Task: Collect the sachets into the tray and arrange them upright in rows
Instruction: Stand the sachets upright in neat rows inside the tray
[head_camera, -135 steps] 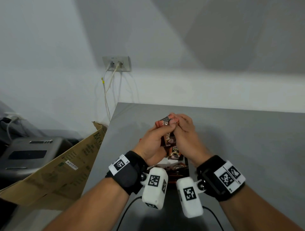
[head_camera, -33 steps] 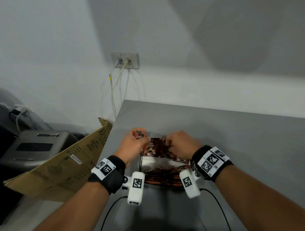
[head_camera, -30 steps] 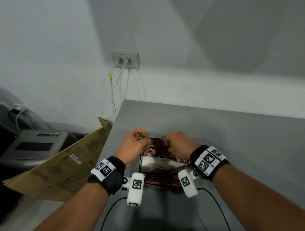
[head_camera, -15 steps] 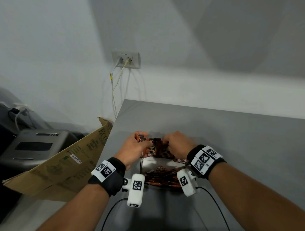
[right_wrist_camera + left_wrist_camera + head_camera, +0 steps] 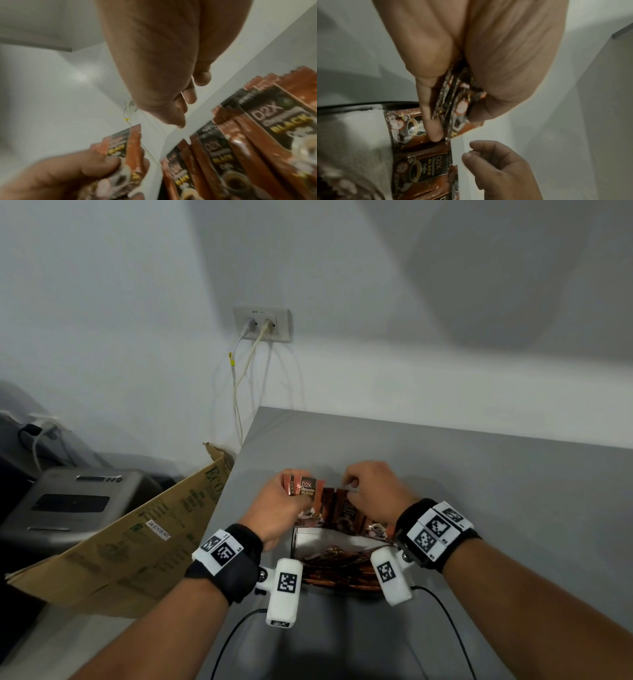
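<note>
My left hand (image 5: 277, 508) pinches a flat stack of glossy foil sachets (image 5: 305, 487). My right hand (image 5: 371, 491) curls empty by the serrated row (image 5: 342, 508) in the white tray (image 5: 322, 542).

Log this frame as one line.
phase: arranging | left hand: grips sachet bundle | right hand: curled, empty, at upright row | tray: lying sachets at near end
</note>
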